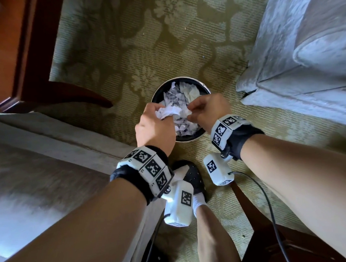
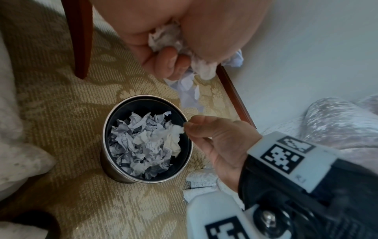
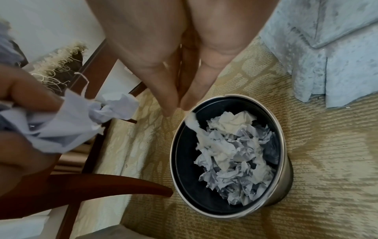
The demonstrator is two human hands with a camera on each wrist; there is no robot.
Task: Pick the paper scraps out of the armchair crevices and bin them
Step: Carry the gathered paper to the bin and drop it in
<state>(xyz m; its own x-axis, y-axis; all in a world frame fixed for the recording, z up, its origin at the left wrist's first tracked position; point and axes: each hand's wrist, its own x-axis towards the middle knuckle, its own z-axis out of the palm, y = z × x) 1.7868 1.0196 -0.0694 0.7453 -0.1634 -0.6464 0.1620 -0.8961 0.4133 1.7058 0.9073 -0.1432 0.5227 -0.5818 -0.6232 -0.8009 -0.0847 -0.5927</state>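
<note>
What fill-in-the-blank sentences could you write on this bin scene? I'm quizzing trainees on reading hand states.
1. The left hand grips a crumpled wad of ____.
2. The right hand pinches a small white scrap above the round ____.
3. The bin stands on the patterned ____.
4. The scraps in bin lie ____ its rim.

Missing words: paper; bin; carpet; below
</note>
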